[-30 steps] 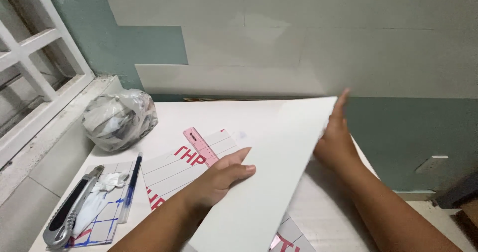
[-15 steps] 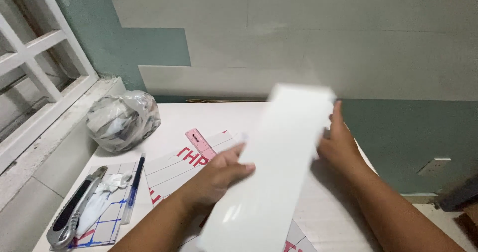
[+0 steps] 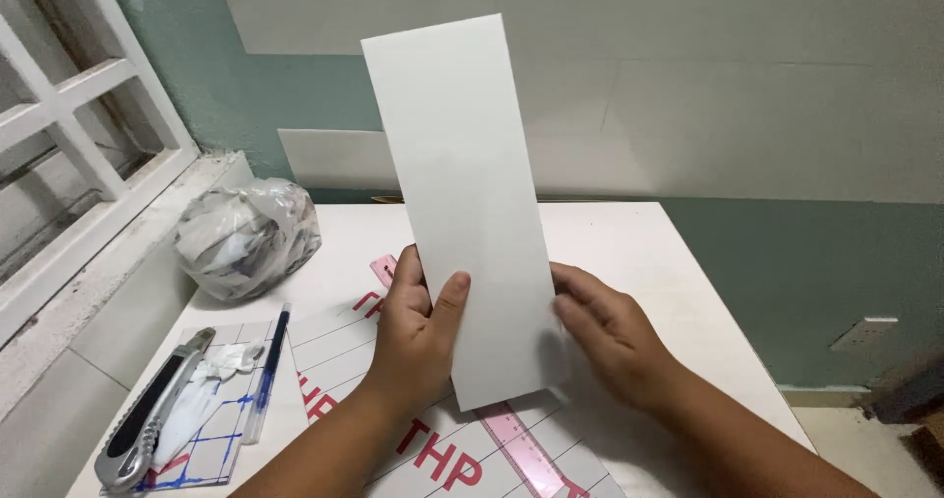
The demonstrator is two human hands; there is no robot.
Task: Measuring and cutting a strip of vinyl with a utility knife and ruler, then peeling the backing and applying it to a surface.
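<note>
A tall, narrow white board strip [image 3: 462,183] stands upright above the white table [image 3: 629,252]. My left hand [image 3: 418,326] grips its lower left edge, thumb across the front. My right hand [image 3: 610,336] touches the lower right edge, fingers spread behind and beside it. Under the hands lies a white sheet with red letters and grid lines [image 3: 442,459], with a pink ruler [image 3: 526,449] across it.
A clear bag stuffed with paper scraps [image 3: 246,234] sits at the table's back left. A grey utility knife [image 3: 147,424], a blue pen [image 3: 267,370] and crumpled tissue lie on a small gridded sheet at the front left. A window frame [image 3: 79,144] is at left.
The white board lay flat and wide under both hands; it has been lifted and turned upright, and both hands have come closer together at its bottom end.
</note>
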